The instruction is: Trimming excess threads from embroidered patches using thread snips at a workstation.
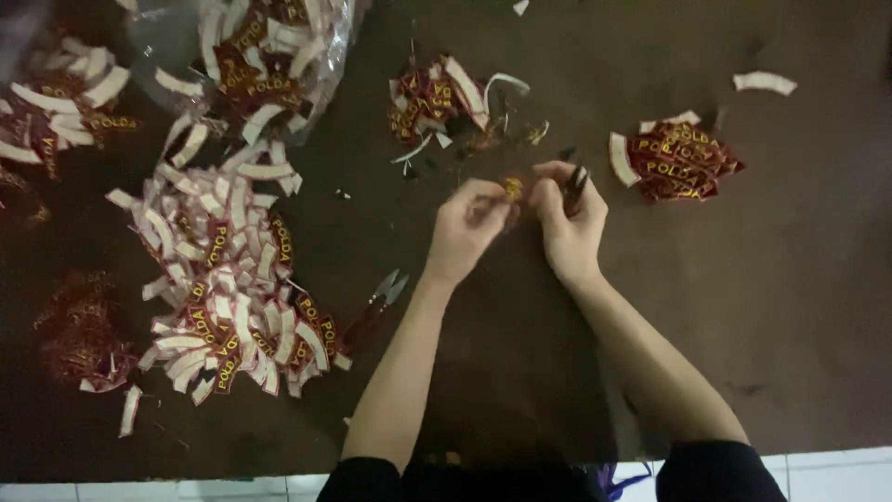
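Hands meet over the middle of the dark brown counter (pixel 790 279). The left hand (pixel 465 228) pinches a small dark-red embroidered patch (pixel 512 188) with yellow lettering between thumb and fingertips. The right hand (pixel 569 218), touching it at 3 o'clock, is closed around small dark thread snips (pixel 575 186), whose tips stick up between the fingers just beside the patch.

At 12 o'clock from the hands lies a small heap of patches and white backing strips (pixel 437 98). At 2 o'clock sits a neat stack of red patches (pixel 678 160), with a loose white strip (pixel 765 82) further out. At 8 o'clock, near the left forearm, a second pair of snips (pixel 376 302) lies on the counter, touching the edge of a large spread pile of patches (pixel 228 279). At 10 o'clock a clear plastic bag (pixel 260 56) holds more patches.
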